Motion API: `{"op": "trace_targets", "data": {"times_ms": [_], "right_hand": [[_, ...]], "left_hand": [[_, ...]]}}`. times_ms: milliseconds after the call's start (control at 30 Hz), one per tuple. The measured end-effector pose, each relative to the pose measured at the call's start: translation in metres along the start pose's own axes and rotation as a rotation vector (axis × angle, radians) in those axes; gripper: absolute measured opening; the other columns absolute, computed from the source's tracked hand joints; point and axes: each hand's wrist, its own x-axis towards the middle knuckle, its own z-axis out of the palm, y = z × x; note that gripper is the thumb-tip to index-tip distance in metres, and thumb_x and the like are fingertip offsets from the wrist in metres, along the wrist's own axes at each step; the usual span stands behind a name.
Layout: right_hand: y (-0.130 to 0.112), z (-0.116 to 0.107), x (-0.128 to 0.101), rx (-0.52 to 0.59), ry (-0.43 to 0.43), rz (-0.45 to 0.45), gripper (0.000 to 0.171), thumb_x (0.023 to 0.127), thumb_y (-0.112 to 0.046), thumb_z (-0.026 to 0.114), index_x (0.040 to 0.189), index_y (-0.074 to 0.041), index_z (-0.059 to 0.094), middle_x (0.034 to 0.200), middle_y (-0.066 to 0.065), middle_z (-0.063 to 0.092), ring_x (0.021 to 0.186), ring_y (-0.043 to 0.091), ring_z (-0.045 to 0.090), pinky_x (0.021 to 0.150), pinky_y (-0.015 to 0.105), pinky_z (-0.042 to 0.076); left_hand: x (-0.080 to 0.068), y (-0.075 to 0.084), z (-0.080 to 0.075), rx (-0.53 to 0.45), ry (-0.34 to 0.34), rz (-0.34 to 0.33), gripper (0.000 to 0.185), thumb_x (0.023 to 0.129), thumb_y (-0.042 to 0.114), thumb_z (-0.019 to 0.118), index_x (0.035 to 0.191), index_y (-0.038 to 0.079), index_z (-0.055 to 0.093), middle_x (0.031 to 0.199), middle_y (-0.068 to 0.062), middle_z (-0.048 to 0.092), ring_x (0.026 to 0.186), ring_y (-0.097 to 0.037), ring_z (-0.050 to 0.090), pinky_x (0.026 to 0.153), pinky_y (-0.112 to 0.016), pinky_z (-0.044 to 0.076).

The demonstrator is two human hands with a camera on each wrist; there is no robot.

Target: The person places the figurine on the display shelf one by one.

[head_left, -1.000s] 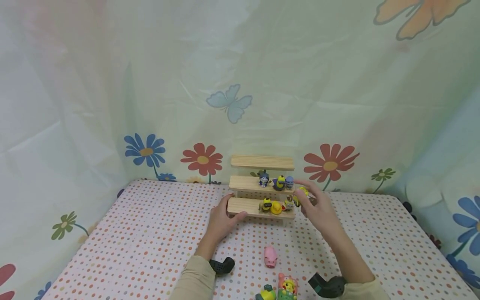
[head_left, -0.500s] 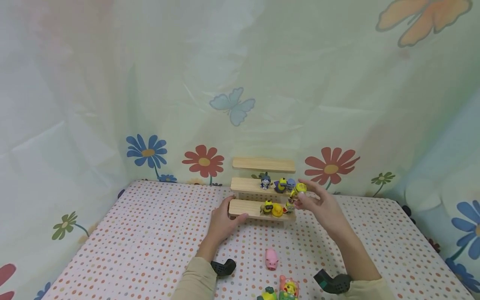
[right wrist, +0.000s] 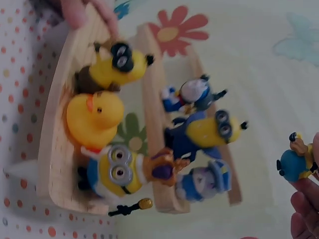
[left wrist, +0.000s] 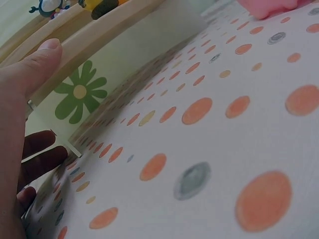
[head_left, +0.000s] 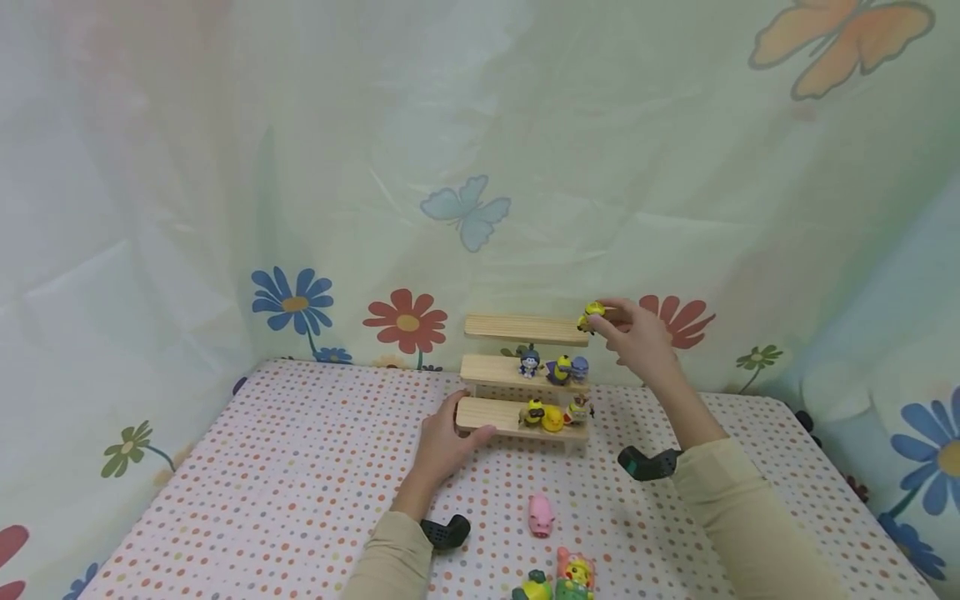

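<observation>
So the right hand [head_left: 633,337] has a little yellow figure [head_left: 593,311] pinched in its fingers [right wrist: 304,209], up at the right end of the top shelf [head_left: 525,327] of a small wooden three-step stand [head_left: 480,414]. My guess is the left hand [head_left: 442,442] is bracing the stand: thumb lying over the front edge of the bottom step, fingers loosely curled at its left end, so it won't tip. The middle step carries three small figures, the bottom one a rubber duck [head_left: 552,417] and two minions. Bench is covered in a polka-dot cloth [head_left: 300,467], with a pink pig [head_left: 541,513] and more toys near the front edge. Flower-and-butterfly curtain behind.
</observation>
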Motion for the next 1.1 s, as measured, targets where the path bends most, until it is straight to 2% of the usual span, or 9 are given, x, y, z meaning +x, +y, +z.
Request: {"op": "trace_targets", "data": {"times_ms": [100,233,500,900,1100], "right_hand": [[0.001,0.003,0.015,-0.022,-0.053,0.007,0.057,0.094,-0.044,0.054,0.138,-0.009,0.048,0.126,0.020,0.060,0.104,0.036,0.061,0.075,0.044,0.053],[0.002,0.013,0.029,-0.048,-0.087,0.010,0.053,0.095,-0.041,0.055,0.136,-0.007,0.049,0.126,0.020,0.060,0.115,0.035,0.054,0.093,0.052,0.044],[0.009,0.020,0.036,-0.099,-0.112,0.001,0.052,0.096,-0.040,0.054,0.136,-0.006,0.050,0.125,0.020,0.060,0.113,0.035,0.054,0.091,0.051,0.044],[0.018,0.019,0.035,-0.074,-0.127,-0.003,0.054,0.096,-0.039,0.053,0.140,-0.007,0.046,0.129,0.023,0.057,0.116,0.037,0.053,0.092,0.053,0.045],[0.018,0.018,0.034,-0.047,-0.149,0.014,0.056,0.096,-0.040,0.053,0.142,-0.008,0.044,0.132,0.023,0.054,0.120,0.038,0.051,0.093,0.054,0.044]], "left_hand": [[0.000,0.001,0.002,0.004,0.008,0.009,0.087,0.075,0.067,0.065,0.143,0.018,0.039,0.128,-0.006,0.060,0.112,-0.022,0.059,0.094,-0.045,0.045],[0.000,0.000,0.002,0.004,0.005,0.016,0.087,0.076,0.067,0.064,0.143,0.017,0.039,0.127,-0.006,0.060,0.110,-0.022,0.059,0.094,-0.045,0.045],[0.000,-0.002,0.003,0.000,0.004,0.012,0.086,0.076,0.067,0.064,0.143,0.019,0.040,0.123,-0.005,0.061,0.107,-0.021,0.060,0.091,-0.044,0.046],[0.002,-0.002,0.000,0.015,-0.003,-0.002,0.085,0.076,0.066,0.065,0.143,0.020,0.040,0.124,-0.006,0.061,0.108,-0.024,0.056,0.094,-0.050,0.041],[0.002,-0.001,0.000,0.007,-0.007,-0.007,0.085,0.076,0.065,0.065,0.143,0.020,0.039,0.123,-0.006,0.061,0.108,-0.025,0.056,0.093,-0.049,0.042]]}}
